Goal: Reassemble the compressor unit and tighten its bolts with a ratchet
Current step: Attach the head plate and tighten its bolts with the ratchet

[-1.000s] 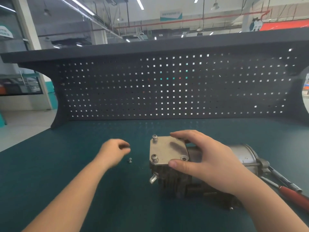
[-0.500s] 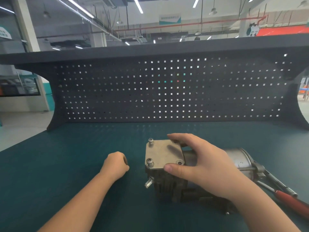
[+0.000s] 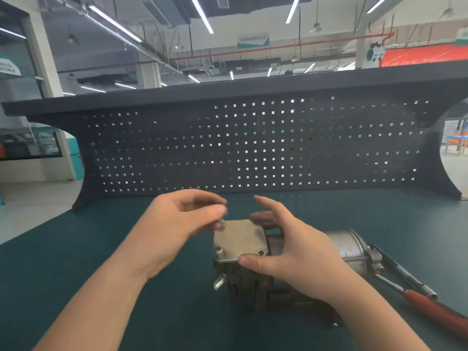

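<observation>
Head view. Compressor unit point(image 3: 273, 272) lies on the dark teal table point(image 3: 76, 262), lower centre-right, w/ its flat square cover plate point(image 3: 239, 240) facing up and its grey cylindrical motor housing point(image 3: 347, 245) pointing right. A short metal port stub point(image 3: 219, 283) sticks out at the unit's lower left, below the plate.

Right hand point(image 3: 301, 252): thumb pressed on the plate's near edge, just beside the near-right corner bolt point(image 3: 260, 252); fingers curled round the plate's far-right corner, so the hand grips the plate front to back. Index finger is raised, straight, apart from the plate.

Left hand point(image 3: 177, 221): hovers above and left of the plate, fingertips drawn together over the far-left corner. Heavy motion blur here; a small pale item shows at the fingertips, but whether it is a bolt, and whether it is truly pinched, cannot be told.

A bolt point(image 3: 219, 250) stands proud at the plate's near-left corner. Far-left corner hole is partly hidden by the left fingertips.

Right of the unit, on the table: a red-handled tool point(image 3: 435, 310) and a slim metal-shafted tool point(image 3: 402, 273), lying side by side, heads near the motor end; contact w/ the unit unclear.

Black pegboard point(image 3: 253, 148) rises at the table's back edge.
</observation>
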